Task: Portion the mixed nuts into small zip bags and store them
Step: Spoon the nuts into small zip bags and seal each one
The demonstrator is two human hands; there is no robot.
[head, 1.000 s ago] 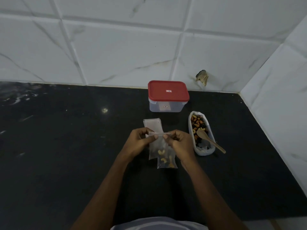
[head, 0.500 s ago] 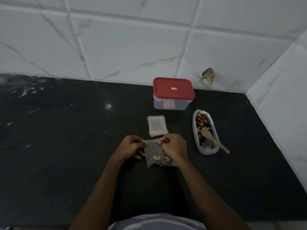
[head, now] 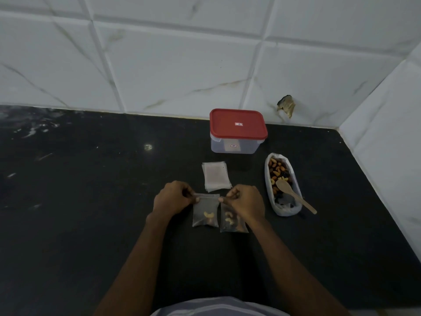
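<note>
Two small zip bags with nuts lie side by side on the black counter. My left hand pinches the top left corner of the left zip bag, and my right hand pinches its top right corner along the zip strip. The second filled bag lies just right of it, partly under my right hand. A stack of empty zip bags sits behind them. The white tray of mixed nuts stands to the right with a wooden spoon resting in it.
A clear storage box with a red lid stands shut at the back by the tiled wall. A side wall closes the counter on the right. A chipped hole marks the back tile.
The bag I was holding up now lies flat on the counter beside the other filled bag. My hands have moved apart to its two top corners.
</note>
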